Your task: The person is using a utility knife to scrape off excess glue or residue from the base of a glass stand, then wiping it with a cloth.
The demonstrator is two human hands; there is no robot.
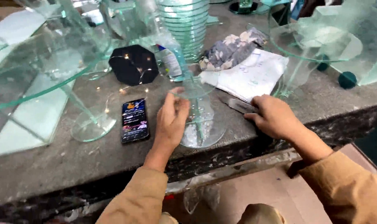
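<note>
A small clear glass stand (pixel 201 124), a round base with an upright stem and a small round top, sits at the front edge of the grey stone bench (pixel 64 159). My left hand (pixel 170 120) wraps around its left side, fingers up near the top disc. My right hand (pixel 272 117) rests on the bench to the right, fingers closed over a flat metal tool (pixel 237 105) whose blade points left.
A phone (pixel 134 120) with a lit screen lies left of my left hand. A large glass stand (pixel 89 124), a black octagonal piece (pixel 133 64) with fairy lights, stacked glass discs (pixel 187 25), a plastic bottle (pixel 170 58), a cloth (pixel 230 49), paper (pixel 255 74) and another glass stand (pixel 313 45) crowd the bench.
</note>
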